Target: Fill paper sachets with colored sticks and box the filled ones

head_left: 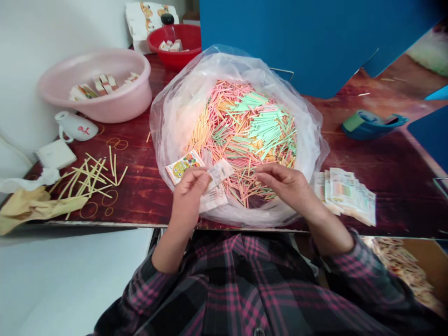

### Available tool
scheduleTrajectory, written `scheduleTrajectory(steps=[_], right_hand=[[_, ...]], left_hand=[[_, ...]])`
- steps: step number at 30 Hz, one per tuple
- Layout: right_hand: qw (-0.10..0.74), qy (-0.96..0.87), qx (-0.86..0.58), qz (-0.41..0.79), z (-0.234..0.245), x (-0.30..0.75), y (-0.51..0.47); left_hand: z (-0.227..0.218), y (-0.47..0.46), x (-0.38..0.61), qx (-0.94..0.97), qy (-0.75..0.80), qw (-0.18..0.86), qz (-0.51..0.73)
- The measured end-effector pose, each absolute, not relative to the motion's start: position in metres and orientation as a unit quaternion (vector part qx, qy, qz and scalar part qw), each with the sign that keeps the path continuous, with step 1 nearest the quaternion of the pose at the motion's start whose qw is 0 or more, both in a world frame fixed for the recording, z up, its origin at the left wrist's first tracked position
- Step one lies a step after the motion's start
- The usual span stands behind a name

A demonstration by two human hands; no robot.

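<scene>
Plaid sleeves [245, 280] fill my near view; left hand [189, 189] pinches three printed sachets [184, 167], right hand [283, 183] curls empty over countless thin pastel sticks [241, 140] in a plastic bag [168, 116].

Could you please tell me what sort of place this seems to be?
It looks like a small hand-packing workshop: a clear plastic bag of coloured sticks, a stack of printed sachets, and a pink basin of packets.
</scene>
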State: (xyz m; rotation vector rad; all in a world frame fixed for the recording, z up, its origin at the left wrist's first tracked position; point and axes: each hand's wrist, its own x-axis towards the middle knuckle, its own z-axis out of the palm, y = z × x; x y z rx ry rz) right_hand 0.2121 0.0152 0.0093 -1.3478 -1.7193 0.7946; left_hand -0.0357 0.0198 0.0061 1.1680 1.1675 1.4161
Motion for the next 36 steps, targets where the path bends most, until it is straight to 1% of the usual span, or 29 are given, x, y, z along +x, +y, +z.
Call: scheduleTrajectory(steps=[2, 5, 8, 10, 14, 18, 20, 23, 26, 31, 36], right_hand=[[0.357, -0.743, -0.507, 0.252, 0.008, 0.22, 0.019], [0.254, -0.851, -0.421, 0.186, 0.004, 0.218, 0.017], [0.165, -0.9, -0.383, 0.125, -0.001, 0.206, 0.013], [0.125, -0.914, -0.379, 0.077, -0.002, 0.201, 0.014], [0.098, -0.924, -0.369, 0.013, -0.005, 0.201, 0.024], [0.091, -0.925, -0.368, -0.013, -0.007, 0.208, 0.032], [0.083, -0.917, -0.391, -0.022, -0.006, 0.207, 0.035], [0.061, -0.884, -0.463, -0.016, 0.0, 0.198, 0.039], [0.021, -0.855, -0.518, 0.002, 0.009, 0.183, 0.043], [-0.057, -0.862, -0.503, 0.028, 0.018, 0.166, 0.041], [-0.077, -0.865, -0.496, 0.013, 0.019, 0.16, 0.046]], left_hand=[[0.007, 0.022, -0.035, 0.417, 0.461, 0.5, 0.603], [0.006, 0.022, -0.025, 0.345, 0.43, 0.58, 0.6], [-0.002, 0.022, -0.015, 0.288, 0.413, 0.634, 0.586], [-0.008, 0.023, -0.013, 0.263, 0.405, 0.65, 0.586], [-0.013, 0.025, -0.016, 0.23, 0.393, 0.666, 0.591], [-0.013, 0.024, -0.019, 0.211, 0.381, 0.677, 0.594], [-0.014, 0.024, -0.02, 0.201, 0.374, 0.682, 0.596], [-0.015, 0.024, -0.02, 0.193, 0.37, 0.683, 0.6], [-0.015, 0.025, -0.021, 0.196, 0.374, 0.681, 0.598], [-0.014, 0.024, -0.021, 0.2, 0.37, 0.684, 0.596], [-0.013, 0.023, -0.021, 0.2, 0.367, 0.684, 0.598]])
